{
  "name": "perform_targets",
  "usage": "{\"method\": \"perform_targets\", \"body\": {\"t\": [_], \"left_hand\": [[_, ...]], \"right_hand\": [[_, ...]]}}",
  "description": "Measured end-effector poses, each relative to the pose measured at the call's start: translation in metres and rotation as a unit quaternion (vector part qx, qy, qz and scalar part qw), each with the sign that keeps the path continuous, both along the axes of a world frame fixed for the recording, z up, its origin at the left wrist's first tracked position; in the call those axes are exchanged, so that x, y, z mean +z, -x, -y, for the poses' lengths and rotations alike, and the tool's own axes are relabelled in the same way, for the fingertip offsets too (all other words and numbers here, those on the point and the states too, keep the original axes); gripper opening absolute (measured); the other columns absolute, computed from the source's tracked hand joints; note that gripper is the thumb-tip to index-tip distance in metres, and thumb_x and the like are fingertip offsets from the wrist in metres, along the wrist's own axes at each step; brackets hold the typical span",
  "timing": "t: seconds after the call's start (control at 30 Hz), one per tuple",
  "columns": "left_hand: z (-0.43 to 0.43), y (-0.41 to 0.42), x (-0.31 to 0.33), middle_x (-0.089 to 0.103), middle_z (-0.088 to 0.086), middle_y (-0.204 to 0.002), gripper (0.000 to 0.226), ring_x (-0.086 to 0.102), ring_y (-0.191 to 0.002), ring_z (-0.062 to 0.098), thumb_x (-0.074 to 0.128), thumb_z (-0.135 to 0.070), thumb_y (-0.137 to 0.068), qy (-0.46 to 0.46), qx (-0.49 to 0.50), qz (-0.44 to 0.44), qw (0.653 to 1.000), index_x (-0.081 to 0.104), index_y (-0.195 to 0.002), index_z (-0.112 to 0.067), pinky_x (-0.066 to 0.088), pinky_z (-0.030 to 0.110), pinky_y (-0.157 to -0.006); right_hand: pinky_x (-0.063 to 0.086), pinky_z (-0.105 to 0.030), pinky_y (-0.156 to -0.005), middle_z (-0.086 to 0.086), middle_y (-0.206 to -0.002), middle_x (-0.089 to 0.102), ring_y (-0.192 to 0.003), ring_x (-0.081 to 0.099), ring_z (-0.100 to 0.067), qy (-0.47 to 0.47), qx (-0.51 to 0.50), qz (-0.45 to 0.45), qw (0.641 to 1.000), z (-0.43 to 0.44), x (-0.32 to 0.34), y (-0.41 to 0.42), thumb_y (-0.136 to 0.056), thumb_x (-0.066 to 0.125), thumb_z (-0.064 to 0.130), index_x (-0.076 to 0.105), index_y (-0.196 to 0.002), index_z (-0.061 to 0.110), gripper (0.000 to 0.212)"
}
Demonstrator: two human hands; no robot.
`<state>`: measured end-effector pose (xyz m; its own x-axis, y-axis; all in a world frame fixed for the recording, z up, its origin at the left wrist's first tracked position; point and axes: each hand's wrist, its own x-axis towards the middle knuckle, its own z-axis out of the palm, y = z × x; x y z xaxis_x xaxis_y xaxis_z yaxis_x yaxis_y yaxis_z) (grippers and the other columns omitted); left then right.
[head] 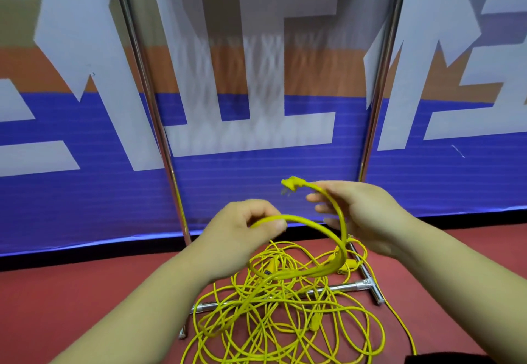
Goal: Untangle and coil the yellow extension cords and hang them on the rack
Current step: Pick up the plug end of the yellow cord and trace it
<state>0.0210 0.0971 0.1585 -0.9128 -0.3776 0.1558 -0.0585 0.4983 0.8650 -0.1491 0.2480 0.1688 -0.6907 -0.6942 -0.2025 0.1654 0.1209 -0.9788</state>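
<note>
One yellow cord (340, 221) is up in the air between two hands. The right hand (362, 215) holds it just under the plug (291, 183). The left hand (236, 229) pinches it a bit farther along, so the cord makes one loop.

The job looks like it is only starting. No cord hangs on the rack (382, 78) that I can see. The rest is a big messy pile (285, 312) on the red floor (71, 292), lying over the rack's bottom bars.

I count two hands, one plug held up and two tall rack poles. I cannot tell how many cords are in the pile.
</note>
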Motion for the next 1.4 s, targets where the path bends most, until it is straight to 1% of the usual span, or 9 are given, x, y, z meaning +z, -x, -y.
{"method": "perform_targets", "body": {"t": [0.2, 0.33, 0.5, 0.73, 0.83, 0.9, 1.1, 1.27, 1.4], "left_hand": [[0.006, 0.004, 0.001, 0.066, -0.006, -0.082, 0.024, 0.062, -0.088, 0.010, 0.063, -0.031, -0.096, -0.178, 0.172, -0.120, 0.961, 0.071, -0.073, -0.030, 0.054, 0.052, -0.097], [0.005, 0.007, 0.000, 0.064, -0.002, -0.081, 0.039, 0.063, -0.090, 0.013, 0.053, -0.022, -0.103, -0.246, 0.208, -0.142, 0.936, 0.068, -0.068, -0.030, 0.053, 0.053, -0.099], [0.003, 0.008, 0.005, 0.063, -0.002, -0.076, 0.025, 0.065, -0.085, 0.017, 0.050, -0.022, -0.104, -0.303, 0.202, -0.151, 0.919, 0.062, -0.082, -0.020, 0.054, 0.054, -0.097], [0.013, -0.004, 0.008, 0.065, -0.006, -0.068, 0.022, 0.065, -0.072, 0.018, 0.069, -0.013, -0.093, -0.094, 0.173, -0.100, 0.975, 0.064, -0.107, -0.029, 0.055, 0.045, -0.083], [0.012, -0.009, 0.009, 0.057, -0.010, -0.066, 0.005, 0.054, -0.065, 0.008, 0.071, -0.019, -0.091, 0.013, 0.135, -0.090, 0.987, 0.068, -0.087, -0.017, 0.046, 0.026, -0.068], [0.013, -0.010, 0.006, 0.051, -0.014, -0.066, 0.021, 0.047, -0.065, 0.005, 0.068, -0.027, -0.094, 0.042, 0.129, -0.078, 0.988, 0.064, -0.079, -0.012, 0.038, 0.022, -0.068], [0.012, 0.000, 0.003, 0.077, 0.004, -0.099, 0.026, 0.072, -0.096, 0.025, 0.048, -0.038, -0.103, -0.224, 0.104, -0.059, 0.967, 0.057, -0.097, -0.015, 0.053, 0.042, -0.093], [0.006, -0.004, 0.002, 0.070, 0.012, -0.078, 0.027, 0.069, -0.070, 0.030, 0.037, -0.029, -0.108, -0.294, 0.076, -0.013, 0.953, 0.044, -0.087, -0.014, 0.055, 0.044, -0.078], [0.004, -0.001, 0.004, 0.056, 0.007, -0.070, 0.028, 0.055, -0.058, 0.020, 0.038, -0.025, -0.108, -0.328, 0.074, -0.044, 0.941, 0.048, -0.086, -0.012, 0.050, 0.035, -0.065]], "right_hand": [[0.042, -0.046, -0.099, 0.008, -0.118, 0.072, -0.109, 0.070, -0.020, -0.059, 0.180, 0.052, 0.980, -0.005, -0.007, -0.002, -0.078, 0.047, 0.074, 0.072, -0.119, 0.024, 0.069], [0.047, -0.037, -0.095, 0.007, -0.109, 0.073, -0.102, 0.071, -0.013, -0.084, 0.211, -0.061, 0.972, -0.001, -0.017, -0.011, -0.085, 0.074, 0.037, 0.056, -0.132, 0.030, 0.051], [0.049, -0.035, -0.073, -0.009, -0.082, 0.074, -0.071, 0.068, -0.017, -0.001, 0.096, -0.067, 0.993, 0.012, -0.023, -0.015, -0.088, 0.068, -0.002, 0.059, -0.115, 0.013, 0.032], [0.056, -0.027, -0.064, -0.006, -0.084, 0.068, -0.077, 0.066, -0.011, 0.004, 0.094, -0.076, 0.993, 0.007, -0.006, -0.015, -0.098, 0.057, 0.007, 0.068, -0.102, 0.011, 0.012], [0.057, -0.041, -0.073, -0.010, -0.086, 0.066, -0.079, 0.069, -0.013, -0.011, 0.111, -0.066, 0.992, 0.006, -0.006, -0.018, -0.101, 0.053, 0.010, 0.066, -0.104, 0.013, 0.015], [0.057, -0.047, -0.079, -0.009, -0.083, 0.063, -0.075, 0.070, -0.014, -0.010, 0.131, -0.056, 0.990, 0.005, -0.006, -0.020, -0.103, 0.049, 0.010, 0.064, -0.106, 0.013, 0.016], [0.048, -0.030, -0.063, 0.008, -0.074, 0.058, -0.063, 0.055, -0.009, 0.045, 0.151, -0.132, 0.979, 0.003, -0.002, -0.021, -0.093, 0.063, 0.006, 0.066, -0.112, 0.019, 0.023], [0.044, -0.027, -0.064, -0.002, -0.082, 0.063, -0.067, 0.052, -0.016, 0.087, 0.108, -0.168, 0.976, 0.003, 0.000, -0.018, -0.085, 0.073, 0.000, 0.061, -0.114, 0.019, 0.036], [0.051, -0.026, -0.080, 0.009, -0.109, 0.060, -0.091, 0.065, -0.010, 0.018, 0.022, -0.445, 0.895, 0.005, -0.002, -0.023, -0.082, 0.080, 0.017, 0.055, -0.113, 0.030, 0.041]]}}
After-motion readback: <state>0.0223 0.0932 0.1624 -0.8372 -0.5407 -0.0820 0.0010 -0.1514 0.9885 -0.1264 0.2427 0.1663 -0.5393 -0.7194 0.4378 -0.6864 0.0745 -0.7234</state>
